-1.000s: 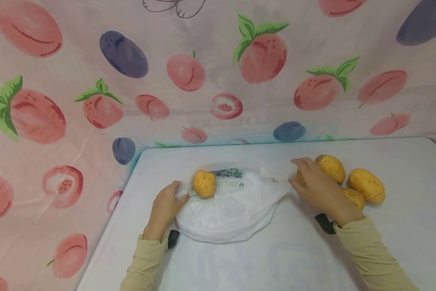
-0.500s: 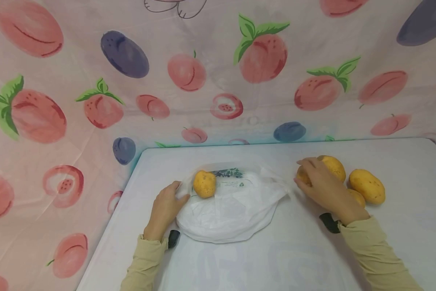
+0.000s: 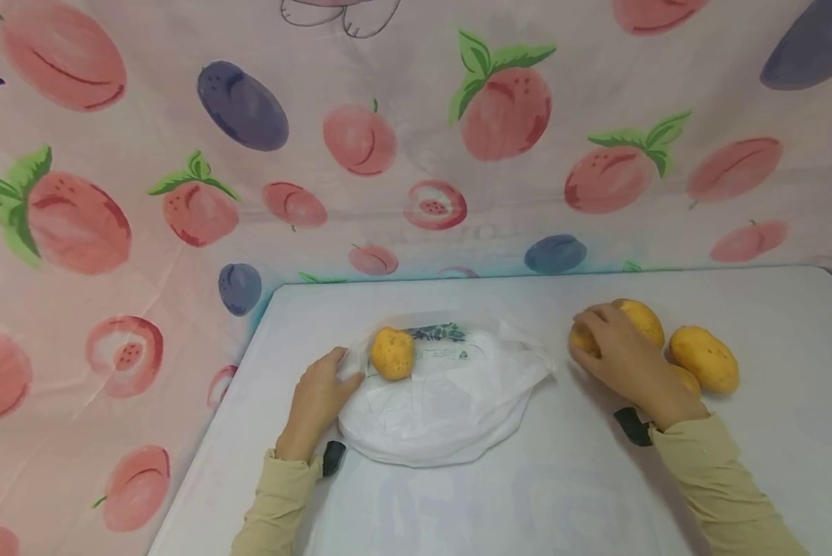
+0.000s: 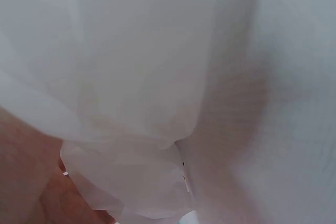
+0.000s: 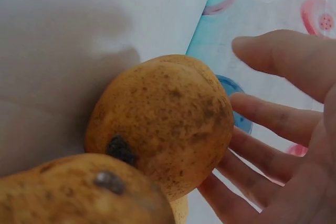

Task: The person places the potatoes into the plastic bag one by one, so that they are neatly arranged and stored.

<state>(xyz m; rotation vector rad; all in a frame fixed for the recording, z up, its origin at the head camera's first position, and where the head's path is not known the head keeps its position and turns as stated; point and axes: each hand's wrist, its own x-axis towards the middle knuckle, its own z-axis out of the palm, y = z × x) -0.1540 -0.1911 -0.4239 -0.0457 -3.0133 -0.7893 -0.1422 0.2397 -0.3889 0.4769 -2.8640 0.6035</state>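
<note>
Right of the white bag [image 3: 444, 428], your right hand [image 3: 620, 359] spreads ungripping beside a potato [image 5: 163, 119], which could roll if nudged; your left hand [image 3: 319, 394] touches the bag's left edge, pinch unclear.

The counter [image 3: 805, 417] is a flat white surface with a straight far edge, rounded far corners and faint pale markings toward the near side. Left of centre lies a translucent white plastic bag [image 3: 444, 421], flat, with green printing near its far rim. On the right rest four potatoes in a loose cluster: left potato [image 3: 580, 340], partly hidden; far potato [image 3: 644, 320]; near potato [image 3: 688, 380], mostly covered; right potato [image 3: 704, 359], fully exposed.
</note>
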